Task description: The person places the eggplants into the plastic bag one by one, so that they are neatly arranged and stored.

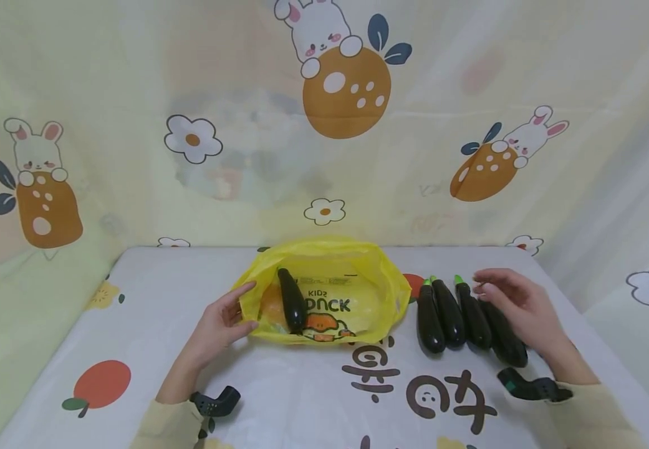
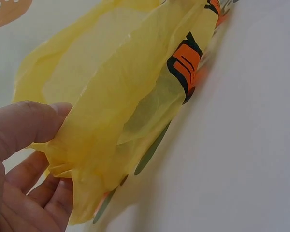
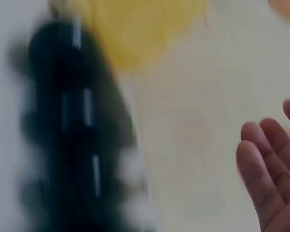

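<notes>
Printed red fruit [image 1: 102, 383] noted on the desk [image 1: 279, 399], toward its left edge. Black wrist device [image 1: 217, 401] on my left wrist, nearer the desk's near edge. The fingers of my left hand [image 1: 224, 318] are bent, with the gap to the thumb nearly closed; between them I pinch the left rim of the yellow bag [image 1: 383, 312]. The bag lies near the middle of the desk's far edge, its mouth spread toward me. One eggplant [image 1: 293, 302] rests inside, in the left half, tilted.

Right of the bag, toward the desk's far right corner, four further eggplants [image 1: 430, 321] lie side by side, green stalks visible on three, pointing to the far edge. My right hand [image 1: 520, 305] is above the rightmost, partly hiding it. Its fingers are spread from the thumb, slightly bent, gripping nothing; the right wrist view shows the fingertips apart from the blurred dark shapes.
</notes>
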A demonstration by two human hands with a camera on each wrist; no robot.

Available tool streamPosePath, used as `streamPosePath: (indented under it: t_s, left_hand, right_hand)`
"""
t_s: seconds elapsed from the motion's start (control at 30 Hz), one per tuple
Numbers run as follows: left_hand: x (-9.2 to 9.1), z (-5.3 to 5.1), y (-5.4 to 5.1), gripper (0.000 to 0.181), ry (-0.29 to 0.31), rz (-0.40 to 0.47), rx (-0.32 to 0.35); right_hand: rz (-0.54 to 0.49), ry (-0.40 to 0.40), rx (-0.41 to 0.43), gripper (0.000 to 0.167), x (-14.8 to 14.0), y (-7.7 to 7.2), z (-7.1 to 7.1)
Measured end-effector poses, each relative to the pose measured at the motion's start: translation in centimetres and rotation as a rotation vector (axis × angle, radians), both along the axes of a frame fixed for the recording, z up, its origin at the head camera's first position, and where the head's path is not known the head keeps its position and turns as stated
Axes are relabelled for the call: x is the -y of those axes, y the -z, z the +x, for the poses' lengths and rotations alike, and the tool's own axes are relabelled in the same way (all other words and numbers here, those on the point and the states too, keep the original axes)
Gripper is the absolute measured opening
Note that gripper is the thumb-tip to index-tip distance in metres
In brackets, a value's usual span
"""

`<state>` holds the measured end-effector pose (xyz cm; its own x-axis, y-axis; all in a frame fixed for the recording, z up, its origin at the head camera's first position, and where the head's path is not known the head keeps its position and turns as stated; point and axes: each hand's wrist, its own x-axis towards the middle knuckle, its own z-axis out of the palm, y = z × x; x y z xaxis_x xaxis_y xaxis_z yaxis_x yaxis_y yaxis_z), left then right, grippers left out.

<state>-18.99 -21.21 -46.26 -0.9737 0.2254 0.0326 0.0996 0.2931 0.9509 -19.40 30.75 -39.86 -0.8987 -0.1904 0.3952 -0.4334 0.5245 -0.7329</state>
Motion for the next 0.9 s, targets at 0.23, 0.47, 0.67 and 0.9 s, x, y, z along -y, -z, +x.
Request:
streamPosePath:
  t_s: [0.23, 0.47, 0.67, 0.9]
  left_hand:
    - [0.0, 0.1, 0.2, 0.074, 0.002, 0.014, -0.002]
    - [0.1, 0.0, 0.1, 0.074, 0.001, 0.004, -0.031]
    - [0.0, 0.1, -0.1, 0.074, -0.001, -0.004, -0.023]
    - [-0.1, 0.1, -0.2, 0.074, -0.003, 0.000, -0.013]
  right_hand:
    - [0.031, 0.349, 0.087, 0.034, -10.7, 1.7, 0.9]
    - [0.013, 0.486, 0.125, 0.042, -14.7, 2.9, 1.0]
    - [0.187, 0.518, 0.317, 0.061, -15.0, 4.5, 0.9]
    - [0.303, 0.332, 0.446, 0.069, -14.7, 5.5, 1.0]
